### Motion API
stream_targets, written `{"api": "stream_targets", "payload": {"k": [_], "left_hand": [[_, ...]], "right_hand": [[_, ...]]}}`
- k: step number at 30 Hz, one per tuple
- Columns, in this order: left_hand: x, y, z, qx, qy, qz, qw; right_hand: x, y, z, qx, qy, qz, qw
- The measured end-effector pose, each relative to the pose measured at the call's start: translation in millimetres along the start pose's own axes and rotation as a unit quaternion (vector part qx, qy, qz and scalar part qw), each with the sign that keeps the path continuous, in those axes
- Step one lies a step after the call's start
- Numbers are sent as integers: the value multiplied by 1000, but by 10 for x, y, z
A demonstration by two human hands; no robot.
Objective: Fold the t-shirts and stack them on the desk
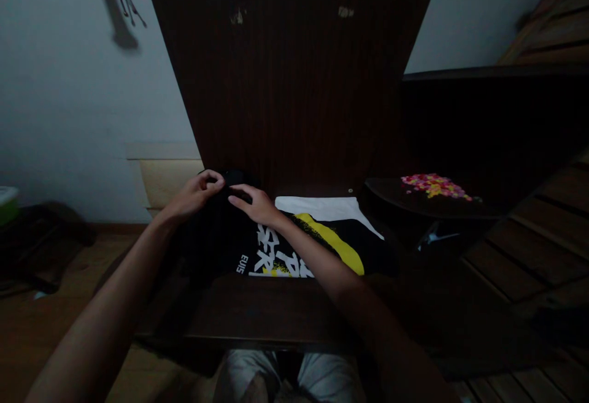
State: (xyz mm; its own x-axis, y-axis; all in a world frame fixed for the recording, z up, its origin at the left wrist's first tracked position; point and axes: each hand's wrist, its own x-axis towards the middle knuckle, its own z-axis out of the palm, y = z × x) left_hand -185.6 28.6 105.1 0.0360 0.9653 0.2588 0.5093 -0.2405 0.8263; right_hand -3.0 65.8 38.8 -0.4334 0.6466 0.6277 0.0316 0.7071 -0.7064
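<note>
Presently: two hands on one black printed shirt (294,249), spread on dark table (257,314). Left hand (199,193) pinching shirt's far edge. Right hand (256,205) flat, fingers apart, resting on cloth. One white garment (322,207) underneath. One colourful heap (435,185) well right.

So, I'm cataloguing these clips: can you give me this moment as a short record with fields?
setting: dim room, dark wooden table in front of a dark wooden panel
left hand: fingers pinched on the black cloth
right hand: open, palm down on the same cloth
beside the hands: printed shirt, black with white and yellow print, lying flat
behind it: white cloth
to the right: colourful pieces heaped on a dark surface
unclear: whether black cloth and printed shirt are one garment
</note>
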Motion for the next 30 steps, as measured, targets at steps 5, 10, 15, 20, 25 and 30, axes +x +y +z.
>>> {"api": "stream_targets", "payload": {"k": [5,10,15,20,25,30], "left_hand": [[-32,-180,35,-70,52,9,996],[-365,-343,11,-84,-2,-96,992],[-731,-504,-120,33,-94,-169,981],[-951,-746,-229,20,-72,-180,981],[-1132,-813,-207,74,-80,-161,981],[-1190,-864,-180,207,-81,-107,969]], "right_hand": [[260,72,223,32,-3,17,999],[368,37,170,21,-8,-2,1000],[433,-47,82,-9,-9,-36,999],[475,-41,33,-52,-12,-32,998],[451,57,43,-89,-43,-23,995],[331,215,88,-155,-97,25,983]]}}
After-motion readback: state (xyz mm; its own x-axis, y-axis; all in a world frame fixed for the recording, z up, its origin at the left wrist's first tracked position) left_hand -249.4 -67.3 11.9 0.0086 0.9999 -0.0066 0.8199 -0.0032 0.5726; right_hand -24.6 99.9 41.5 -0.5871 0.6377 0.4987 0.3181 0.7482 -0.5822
